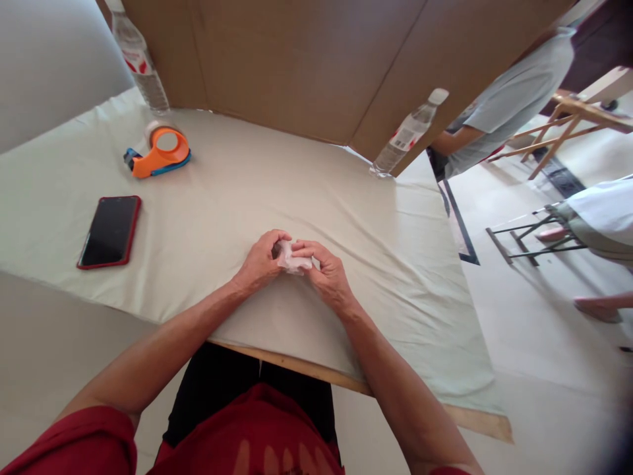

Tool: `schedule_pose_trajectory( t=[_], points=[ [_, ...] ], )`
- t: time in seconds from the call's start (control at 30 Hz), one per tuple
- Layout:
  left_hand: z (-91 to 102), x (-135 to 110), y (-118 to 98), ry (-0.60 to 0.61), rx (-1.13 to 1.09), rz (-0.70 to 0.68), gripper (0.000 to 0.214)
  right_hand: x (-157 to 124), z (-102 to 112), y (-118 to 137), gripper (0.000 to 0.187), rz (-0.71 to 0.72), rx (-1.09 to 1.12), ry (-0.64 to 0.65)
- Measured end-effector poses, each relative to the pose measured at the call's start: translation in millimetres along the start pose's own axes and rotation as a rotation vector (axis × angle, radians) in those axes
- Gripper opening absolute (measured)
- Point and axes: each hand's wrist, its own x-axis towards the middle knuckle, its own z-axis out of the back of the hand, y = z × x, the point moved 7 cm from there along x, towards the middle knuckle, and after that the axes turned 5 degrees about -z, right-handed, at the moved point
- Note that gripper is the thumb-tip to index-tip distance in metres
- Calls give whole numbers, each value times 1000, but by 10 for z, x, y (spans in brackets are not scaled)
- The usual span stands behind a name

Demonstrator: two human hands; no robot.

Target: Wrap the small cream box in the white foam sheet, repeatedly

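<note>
A small crumpled piece of thin white wrapping point(293, 258), tissue or soft plastic, is pinched between my two hands over the cloth-covered table near its front edge. My left hand point(264, 260) curls round its left side, where a small dark patch shows between thumb and fingers; I cannot make out whether that is an object or shadow. Across the top and right side of the wrapping lie the bent fingers of my right hand point(324, 270), with the thumb below. What the wrapping may contain is hidden.
An orange tape dispenser point(168, 150) and a phone in a red case point(109, 231) lie to the left. Water bottles stand at back left point(141, 66) and right point(410, 135), before a tall cardboard panel point(297, 66). Beyond the table's right side are people and a folding stool point(537, 234).
</note>
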Motion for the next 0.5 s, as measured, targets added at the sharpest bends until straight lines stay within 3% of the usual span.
schedule_pose_trajectory(
  t=[0.2, 0.3, 0.4, 0.5],
  points=[
    [-15, -25, -74, -48, 48, -108, 12, -91, -1, -73, 17, 50, -78, 31],
    [-8, -13, -117, -20, 19, -158, 20, -84, 2, -64, 17, 106, -85, 35],
    [35, 5, -112, 96, -38, -129, 24, -93, -8, -40, 18, 164, -90, 67],
    [119, -7, -130, 272, -23, -107, 12, -115, -28, -42, 24, 196, -128, 108]
  ],
)
